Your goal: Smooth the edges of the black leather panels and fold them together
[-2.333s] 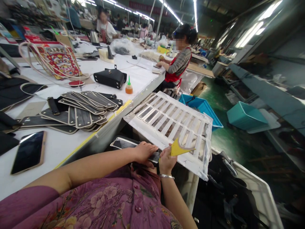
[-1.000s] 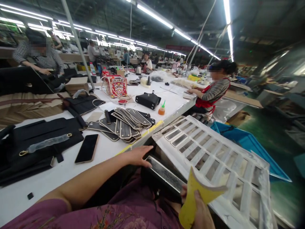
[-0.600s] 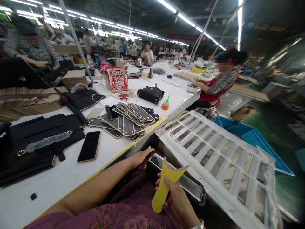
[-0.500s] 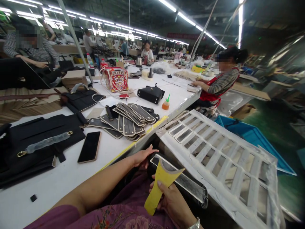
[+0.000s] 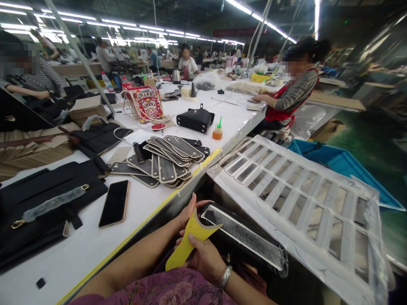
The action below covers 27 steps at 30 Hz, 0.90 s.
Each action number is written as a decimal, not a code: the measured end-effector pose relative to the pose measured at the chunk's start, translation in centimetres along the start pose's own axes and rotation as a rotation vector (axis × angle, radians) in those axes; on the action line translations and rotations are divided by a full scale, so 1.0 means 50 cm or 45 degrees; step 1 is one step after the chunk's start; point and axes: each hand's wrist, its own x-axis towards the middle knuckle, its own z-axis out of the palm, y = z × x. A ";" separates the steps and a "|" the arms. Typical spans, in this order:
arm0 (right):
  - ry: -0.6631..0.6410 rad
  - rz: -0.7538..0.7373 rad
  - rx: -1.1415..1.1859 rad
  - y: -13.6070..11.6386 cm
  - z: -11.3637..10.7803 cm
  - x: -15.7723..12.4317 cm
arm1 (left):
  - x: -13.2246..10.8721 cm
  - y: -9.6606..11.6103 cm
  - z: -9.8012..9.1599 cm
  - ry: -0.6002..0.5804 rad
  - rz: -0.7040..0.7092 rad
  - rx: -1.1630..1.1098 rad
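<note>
My right hand point(image 5: 208, 258) is closed around a yellow plastic scraper point(image 5: 186, 243), its wide, concave end pointing up. Across my lap lies a black bag point(image 5: 263, 224), turned so that a long grey-black panel point(image 5: 246, 237) with a whitish border faces up. At the bag's near-left end is my left hand point(image 5: 187, 212), thumb raised and one finger along the bag's edge; its other fingers are hidden behind the scraper and the bag. The scraper's curved end overlaps the panel's left end in view; whether they touch I cannot tell.
Black strips with pale edges point(image 5: 168, 163) are piled on the white table point(image 5: 127, 212), near a phone point(image 5: 114, 203), a small black bag point(image 5: 195, 120) and an orange-liquid bottle point(image 5: 218, 131). On my right stand a white slotted frame point(image 5: 286, 186) and a blue crate point(image 5: 343, 161). Co-workers sit beyond.
My right hand and the scraper have moved left, nearer my left hand, uncovering more of the panel. The view has turned slightly to the right.
</note>
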 end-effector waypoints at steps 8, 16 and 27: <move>0.036 -0.019 0.077 -0.010 0.000 0.020 | 0.013 0.014 0.003 -0.005 -0.070 0.210; 0.141 -0.026 0.187 0.008 -0.022 0.046 | 0.021 0.056 0.017 -0.046 -0.078 0.757; 0.068 -0.023 0.225 0.006 -0.047 0.049 | 0.038 0.051 0.033 0.009 0.042 0.949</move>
